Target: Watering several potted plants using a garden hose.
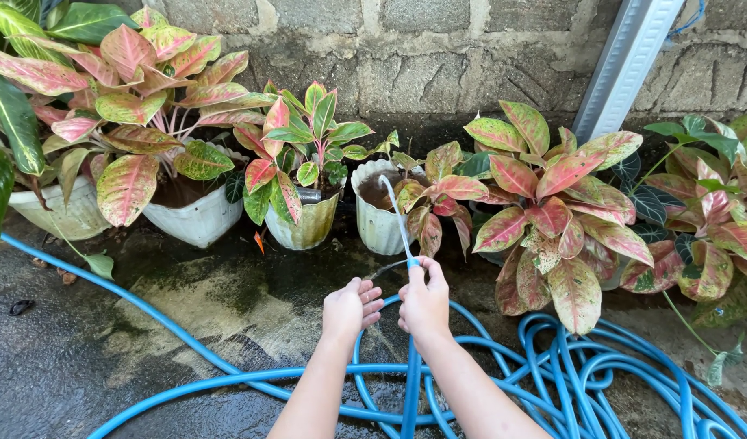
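Blue rubbery hose (412, 382) runs up between our forearms at the bottom centre of the frame, and our right hand (425, 302) is wrapped around its end with the thumb pressed near the opening. A thin stream of water (395, 213) arcs from there up into the ribbed white pot (376, 219) just above the hands. We judge we are in the middle of watering this row of plants, with the small pot being soaked now. Our left hand (351, 307) sits just beside the right, fingers loosely curled and half open, holding nothing that we can see; it seems close to the spray, though we cannot tell whether it touches the hose.

For the next move, it would seem to call for swinging the nozzle end sideways to another pot while keeping the thumb pressure steady so the jet stays narrow, and drawing slack from the tangled coils (601, 374) at the lower right.

Leaves on the plants are broad, glossy and smooth, pink with green edges and speckles; the big bush (552, 211) at right centre hides its own container. Two more white pots (196, 213) stand at the left, rounded and dirt-stained. Behind them rises a rough grey block wall (438, 57), with a pale ridged metal strip (625, 57) leaning at the upper right. Wet concrete ground (105, 358) looks dark, mottled and slick.
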